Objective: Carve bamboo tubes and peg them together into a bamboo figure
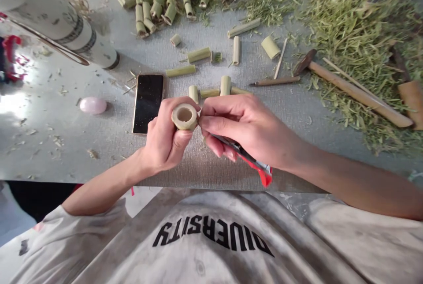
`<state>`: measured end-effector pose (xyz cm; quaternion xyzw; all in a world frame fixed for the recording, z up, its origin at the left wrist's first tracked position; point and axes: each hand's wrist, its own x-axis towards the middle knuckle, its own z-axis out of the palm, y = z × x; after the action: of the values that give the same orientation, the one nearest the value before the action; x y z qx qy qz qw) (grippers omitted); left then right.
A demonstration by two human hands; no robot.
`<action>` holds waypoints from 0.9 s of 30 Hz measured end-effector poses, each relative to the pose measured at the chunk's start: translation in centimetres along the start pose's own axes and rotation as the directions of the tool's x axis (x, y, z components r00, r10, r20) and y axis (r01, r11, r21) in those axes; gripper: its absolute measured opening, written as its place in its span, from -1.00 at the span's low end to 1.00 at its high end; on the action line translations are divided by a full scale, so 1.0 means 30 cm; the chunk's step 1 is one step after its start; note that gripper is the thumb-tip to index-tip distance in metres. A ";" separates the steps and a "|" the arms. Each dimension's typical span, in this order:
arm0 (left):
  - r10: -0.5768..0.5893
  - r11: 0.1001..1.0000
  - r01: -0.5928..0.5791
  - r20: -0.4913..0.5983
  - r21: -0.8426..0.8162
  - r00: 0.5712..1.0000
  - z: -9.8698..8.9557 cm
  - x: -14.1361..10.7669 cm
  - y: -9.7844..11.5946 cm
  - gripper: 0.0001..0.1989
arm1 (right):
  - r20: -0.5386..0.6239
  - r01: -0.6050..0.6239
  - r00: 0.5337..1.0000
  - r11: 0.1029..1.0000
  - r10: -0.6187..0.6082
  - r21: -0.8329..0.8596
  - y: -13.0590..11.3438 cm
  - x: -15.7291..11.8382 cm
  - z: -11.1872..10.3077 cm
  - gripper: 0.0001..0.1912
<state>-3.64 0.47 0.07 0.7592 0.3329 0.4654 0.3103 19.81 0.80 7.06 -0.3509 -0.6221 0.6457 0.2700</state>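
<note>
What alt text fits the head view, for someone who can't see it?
The left hand holds a hollow bamboo piece; the right hand holds a red-and-black tool beside it. Around them on a table lie bamboo pieces, green shavings, a phone and a hammer.

Left hand (167, 136): fingers curled into a grip, thumb bent below — wrist raised, forearm angled in from lower left. Right hand (243, 132): index finger and thumb pinched, remaining fingers curled under — forearm from lower right. Fingertips of both hands nearly meeting.
</note>
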 end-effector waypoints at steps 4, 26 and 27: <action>-0.046 0.997 0.048 -0.040 0.059 0.998 0.000 -0.001 0.034 -0.65 | -0.121 0.096 0.984 0.961 -0.131 -0.258 -0.015 -0.015 0.028 -0.68; -0.055 0.989 0.044 0.074 0.140 0.996 -0.001 0.067 0.036 -0.67 | -0.109 0.189 0.901 0.607 -0.420 -0.772 0.022 0.009 0.019 -0.70; -0.088 0.986 0.076 0.075 0.147 0.993 0.003 0.065 0.040 -0.65 | -0.083 0.183 0.897 0.536 -0.433 -0.824 0.024 0.009 0.021 -0.68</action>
<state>-2.64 1.29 1.95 0.7835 0.3837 0.3958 0.2870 19.22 0.57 6.31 -0.4039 -0.8518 0.1832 0.2788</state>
